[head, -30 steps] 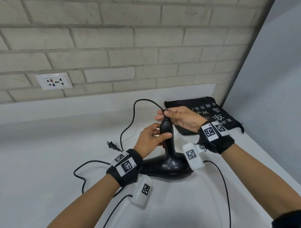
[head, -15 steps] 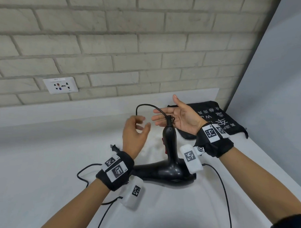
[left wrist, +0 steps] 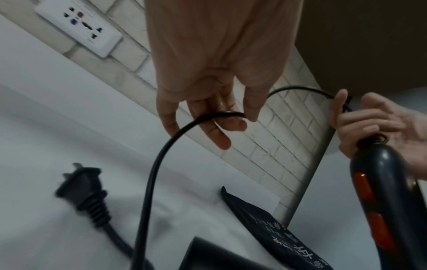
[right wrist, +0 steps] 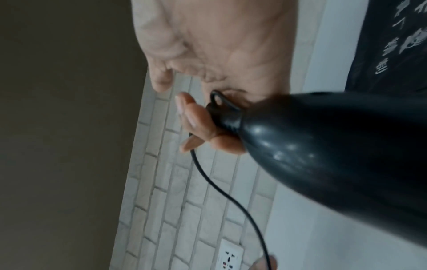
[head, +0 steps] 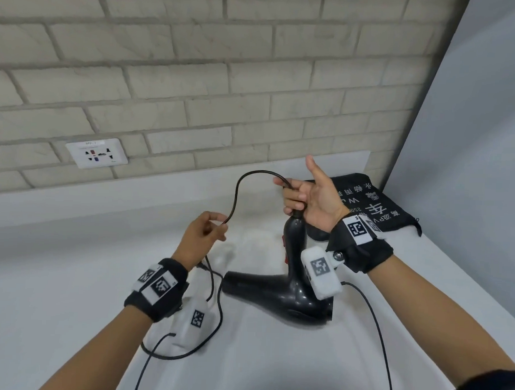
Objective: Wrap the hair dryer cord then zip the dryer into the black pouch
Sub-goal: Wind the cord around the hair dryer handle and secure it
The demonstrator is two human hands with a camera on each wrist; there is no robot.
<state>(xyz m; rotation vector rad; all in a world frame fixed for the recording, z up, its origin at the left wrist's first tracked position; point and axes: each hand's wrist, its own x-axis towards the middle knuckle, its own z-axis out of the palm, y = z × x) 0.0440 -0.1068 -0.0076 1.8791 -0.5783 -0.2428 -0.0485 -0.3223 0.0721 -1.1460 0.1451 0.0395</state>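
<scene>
A black hair dryer [head: 279, 294] stands on the white counter with its handle [head: 295, 240] pointing up. My right hand [head: 304, 196] curls its fingers round the cord root at the handle's top [right wrist: 221, 109], thumb stretched upward. The black cord [head: 242, 188] arcs left from there to my left hand [head: 208, 231], which pinches it between thumb and fingers [left wrist: 221, 117]. Below that hand the cord drops and loops over the counter. Its plug [left wrist: 83, 188] lies flat on the counter. The black pouch [head: 375, 207] with white lettering lies flat behind my right hand.
A brick wall with a white socket plate [head: 96, 153] runs along the back. A grey wall [head: 470, 173] closes the right side just past the pouch. Thin cables [head: 371, 321] run from both wrist cameras toward the front edge.
My left hand let go of the dryer handle, moved left and took hold of the cord. My right hand briefly spread its fingers, then closed them on the cord root at the handle's top.
</scene>
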